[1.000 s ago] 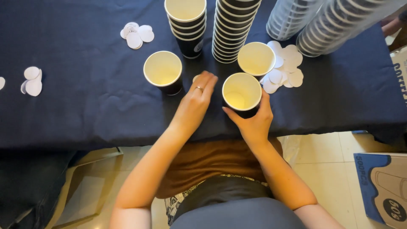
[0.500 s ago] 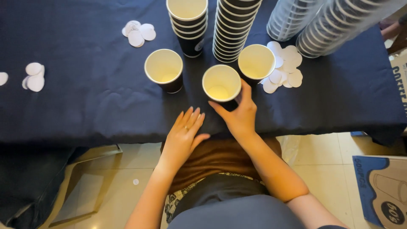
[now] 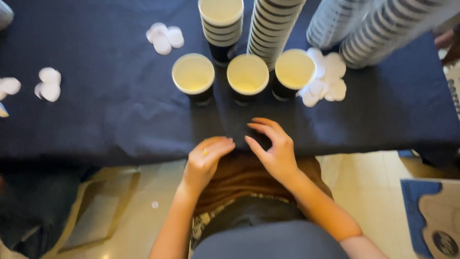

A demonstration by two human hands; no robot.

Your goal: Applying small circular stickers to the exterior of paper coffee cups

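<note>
Three dark paper cups with pale insides stand in a row on the dark blue tablecloth (image 3: 96,120): a left cup (image 3: 193,75), a middle cup (image 3: 247,76) and a right cup (image 3: 295,70). My right hand (image 3: 270,148) hovers at the table's near edge, just below the middle cup, fingers curled apart and holding nothing. My left hand (image 3: 207,158) rests at the table edge beside it, fingers bent, a ring on one finger, also empty.
Behind the row stand a short stack of cups (image 3: 221,24) and tall stacks (image 3: 273,26), with more leaning stacks (image 3: 378,29) at the back right. White round lids lie at the right (image 3: 328,79), back (image 3: 164,37) and far left (image 3: 48,84). Tiled floor below.
My right hand set the cup down in the middle of the row and let go, then drew back to the table edge. My left hand also pulled back toward me.
</note>
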